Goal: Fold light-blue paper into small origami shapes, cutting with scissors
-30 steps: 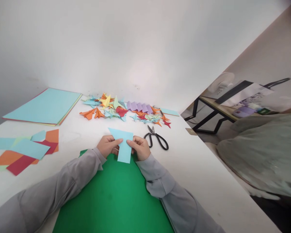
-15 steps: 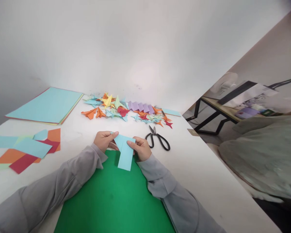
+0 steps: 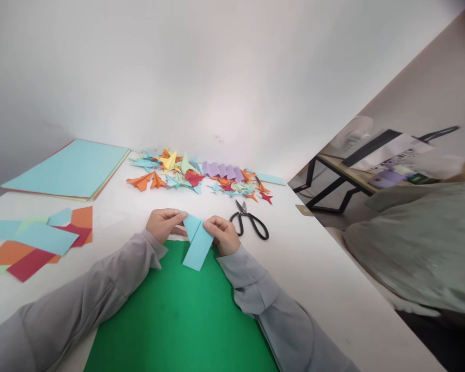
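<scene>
Two hands [image 3: 161,226] [image 3: 225,237] pinching one folded blue paper [image 3: 198,245] over one green sheet [image 3: 178,320]

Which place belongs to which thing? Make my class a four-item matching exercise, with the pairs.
1. Folded blue paper
2. Scissors
3. Purple zigzag paper
4. Green sheet

A. Lower middle of the view
B. Held by left hand and right hand
C. On the table beside the right hand
D. Near the wall, among small folded papers

Pairs: 1-B, 2-C, 3-D, 4-A
</scene>
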`<state>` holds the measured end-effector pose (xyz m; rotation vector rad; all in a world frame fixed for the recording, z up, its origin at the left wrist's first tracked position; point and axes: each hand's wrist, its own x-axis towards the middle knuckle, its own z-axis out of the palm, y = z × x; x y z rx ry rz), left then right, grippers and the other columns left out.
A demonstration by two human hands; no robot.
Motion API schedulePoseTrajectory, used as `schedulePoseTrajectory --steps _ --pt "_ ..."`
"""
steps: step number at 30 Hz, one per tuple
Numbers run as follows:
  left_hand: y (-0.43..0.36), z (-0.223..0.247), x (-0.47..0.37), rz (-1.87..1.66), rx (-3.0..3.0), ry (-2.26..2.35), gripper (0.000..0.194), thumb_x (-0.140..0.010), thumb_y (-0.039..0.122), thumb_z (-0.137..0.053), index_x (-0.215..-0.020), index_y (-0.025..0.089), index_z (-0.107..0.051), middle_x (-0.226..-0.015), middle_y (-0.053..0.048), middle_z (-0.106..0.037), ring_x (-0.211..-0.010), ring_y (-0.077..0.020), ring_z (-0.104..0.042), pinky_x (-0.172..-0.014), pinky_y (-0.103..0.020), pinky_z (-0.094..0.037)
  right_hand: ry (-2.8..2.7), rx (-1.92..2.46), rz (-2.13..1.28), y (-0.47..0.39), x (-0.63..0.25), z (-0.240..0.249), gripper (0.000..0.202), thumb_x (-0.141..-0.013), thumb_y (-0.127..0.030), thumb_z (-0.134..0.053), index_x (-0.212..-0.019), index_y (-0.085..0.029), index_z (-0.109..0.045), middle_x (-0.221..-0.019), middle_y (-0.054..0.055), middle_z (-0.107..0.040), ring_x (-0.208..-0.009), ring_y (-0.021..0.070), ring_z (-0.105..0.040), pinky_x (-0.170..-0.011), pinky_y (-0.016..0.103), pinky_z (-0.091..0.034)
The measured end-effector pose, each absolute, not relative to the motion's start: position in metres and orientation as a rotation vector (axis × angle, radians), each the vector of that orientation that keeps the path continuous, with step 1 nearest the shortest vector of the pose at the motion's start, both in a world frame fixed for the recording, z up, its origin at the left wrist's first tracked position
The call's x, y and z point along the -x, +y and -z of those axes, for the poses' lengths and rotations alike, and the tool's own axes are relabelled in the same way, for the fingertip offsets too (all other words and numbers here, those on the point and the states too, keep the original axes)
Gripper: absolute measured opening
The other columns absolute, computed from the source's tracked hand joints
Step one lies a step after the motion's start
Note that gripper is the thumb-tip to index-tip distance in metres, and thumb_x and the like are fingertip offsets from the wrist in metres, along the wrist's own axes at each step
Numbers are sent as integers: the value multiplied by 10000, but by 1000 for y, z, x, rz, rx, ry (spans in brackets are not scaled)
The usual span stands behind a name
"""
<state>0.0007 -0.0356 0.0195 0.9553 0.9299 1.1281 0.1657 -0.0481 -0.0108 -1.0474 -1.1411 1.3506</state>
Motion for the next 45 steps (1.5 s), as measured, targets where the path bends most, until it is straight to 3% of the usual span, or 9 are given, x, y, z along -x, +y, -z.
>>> schedulePoseTrajectory --steps 10,18,21,24,26,29,34,40,45 --pt "-37 -22 -1 -1054 -1087 1091 253 -472 313 -745 -548 97 -638 -466 -16 -605 -420 -138 -582 -419 -239 -521 -1247 1111 -1409 -52 -161 -1 266 -527 -377 -731 -562 -145 -606 -450 -37 -541 -411 69 -436 -412 207 -327" --pt "-34 -24 1 -1073 -1109 1149 236 -481 305 -732 -528 105 -615 -446 -20 -601 -410 -160 -590 -390 -248 -519 -1259 992 -1394 -55 -158 -4 334 -550 -381 -723 -810 -190 -636 -635 -13 -627 -516 96 -522 -471 220 -392" --pt "-35 -26 0 -1089 -1116 1166 247 -478 313 -730 -531 102 -613 -438 -15 -592 -389 -155 -580 -373 -247 -511 -1340 1076 -1305 -57 -157 -6 302 -617 -464 -652 -665 -166 -649 -538 -16 -579 -452 81 -472 -440 218 -366" --pt "-35 -28 0 -1168 -1069 1168 268 -469 327 -732 -539 98 -613 -452 -10 -589 -373 -143 -565 -361 -247 -504 -1354 1160 -1258 -55 -160 -4 450 -690 -520 -555 -437 -148 -564 -371 -34 -442 -358 57 -380 -387 212 -307" --pt "-34 -28 1 -1200 -1035 1170 282 -461 338 -736 -532 97 -609 -453 -9 -580 -361 -133 -550 -352 -247 -492 -1321 1156 -1284 -54 -163 -3 460 -665 -491 -598 -374 -148 -503 -331 -44 -398 -339 48 -347 -366 204 -283" --pt "-31 -28 3 -1204 -965 1147 292 -441 335 -754 -528 100 -603 -448 -3 -558 -382 -119 -537 -360 -241 -480 -1225 1073 -1466 -53 -164 -4 297 -484 -335 -765 -540 -157 -534 -451 -49 -540 -386 70 -454 -386 196 -351" --pt "-26 -24 5 -1244 -791 1054 296 -435 305 -768 -575 100 -606 -483 7 -563 -450 -103 -538 -420 -235 -477 -1177 981 -1628 -55 -162 -8 568 -386 -178 -800 -887 -193 -531 -620 -46 -644 -535 130 -595 -502 248 -469" --pt "-29 -26 0 -1273 -757 975 296 -431 264 -777 -636 100 -642 -577 -18 -623 -535 -122 -580 -507 -267 -508 -1051 1126 -1522 -55 -157 -3 315 -479 -327 -766 -686 -148 -610 -568 -14 -641 -464 100 -551 -459 222 -433" --pt "-33 -29 -1 -1187 -807 961 314 -474 308 -761 -679 86 -675 -668 -78 -669 -597 -148 -606 -539 -273 -512 -1093 1212 -1397 -55 -156 -3 284 -504 -390 -741 -584 -140 -630 -477 -19 -602 -400 82 -487 -398 208 -369"
